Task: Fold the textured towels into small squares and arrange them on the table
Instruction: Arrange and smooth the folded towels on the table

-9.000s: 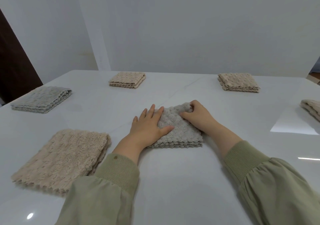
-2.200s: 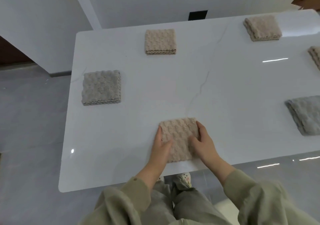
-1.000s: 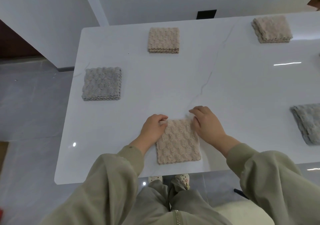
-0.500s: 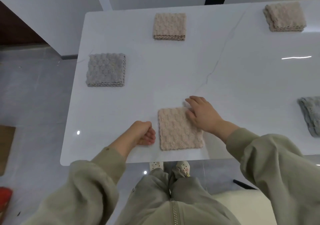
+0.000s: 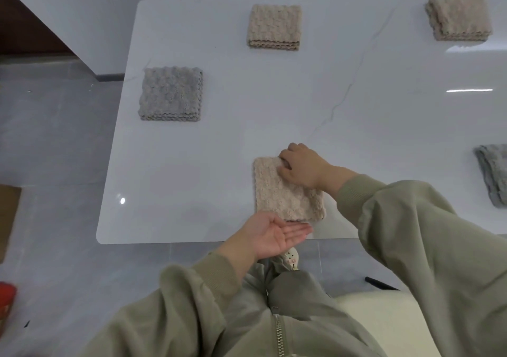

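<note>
Both hands are at the near edge of the table. The right hand (image 5: 303,167) pinches the far right corner of a beige, waffle-textured folded towel (image 5: 285,200), with the fingers curled over the far edge and the thumb on the top face. The left hand (image 5: 270,237) is held palm up with its fingers straight and together. It holds nothing and sits just beside the near edge of that towel; contact with the towel cannot be confirmed. The grey tiled floor (image 5: 55,142) shows to the left of and below the white, marble-veined rectangular table (image 5: 274,96), which occupies most of the view. Olive-green sleeves (image 5: 411,233) cover both forearms. A cream cushioned seat (image 5: 378,326) is at the near right, below the table edge. The beige, waffle-textured folded towel lies flat on the table, close to the near edge and roughly midway along the visible part of it. Four other folded squares lie on the table, all well apart from each other. A grey textured folded towel (image 5: 171,94) is at the left at mid depth, and a second beige folded towel (image 5: 274,26) is at the far centre. A third beige folded towel (image 5: 458,17) is at the far right. A second grey folded towel (image 5: 493,175) is at the right, cut off by the frame edge. A light-coloured shoe (image 5: 289,258) shows under the near table edge. A red object (image 5: 6,301) is on the floor at the near left, too blurred to identify.
</note>
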A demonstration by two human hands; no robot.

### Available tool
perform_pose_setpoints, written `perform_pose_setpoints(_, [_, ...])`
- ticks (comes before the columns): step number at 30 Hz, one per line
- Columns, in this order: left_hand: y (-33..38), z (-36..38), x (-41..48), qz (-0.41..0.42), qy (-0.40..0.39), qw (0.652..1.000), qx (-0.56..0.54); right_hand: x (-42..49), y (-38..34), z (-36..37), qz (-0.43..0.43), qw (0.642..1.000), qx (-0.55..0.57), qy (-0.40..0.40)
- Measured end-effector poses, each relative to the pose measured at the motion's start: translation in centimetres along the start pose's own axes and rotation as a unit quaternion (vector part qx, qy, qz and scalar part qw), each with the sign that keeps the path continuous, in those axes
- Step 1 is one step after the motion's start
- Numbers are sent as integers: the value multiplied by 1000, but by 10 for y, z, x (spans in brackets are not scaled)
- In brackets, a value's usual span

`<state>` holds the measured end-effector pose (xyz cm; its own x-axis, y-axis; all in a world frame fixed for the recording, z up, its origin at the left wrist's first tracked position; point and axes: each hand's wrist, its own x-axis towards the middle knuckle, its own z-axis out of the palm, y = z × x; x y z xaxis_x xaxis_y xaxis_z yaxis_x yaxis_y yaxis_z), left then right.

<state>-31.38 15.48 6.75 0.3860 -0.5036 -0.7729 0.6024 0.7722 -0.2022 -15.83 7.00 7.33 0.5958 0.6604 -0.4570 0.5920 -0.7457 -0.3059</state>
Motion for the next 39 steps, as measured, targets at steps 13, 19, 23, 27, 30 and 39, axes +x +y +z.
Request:
perform_pose_setpoints(13, [6,6,2,9,51,998,43,-5,4,6,-24,997,32,73])
perform_pose_setpoints(19, [5,10,2,2,51,995,83,-8,2,13,-38,993,44,101])
perform_pose_setpoints(23, [5,27,-22,-42,40,946,318,-17,16,2,71,957,200,197])
perform_pose_setpoints(27, [23,51,-38,225,172,773,567,-32,35,0,113,944,237,202])
perform_pose_setpoints(30, [60,50,-26,438,240,546,673,-35,41,0,86,964,201,153])
perform_pose_setpoints(39, [103,41,5,344,212,392,826,-28,43,0,50,996,38,63])
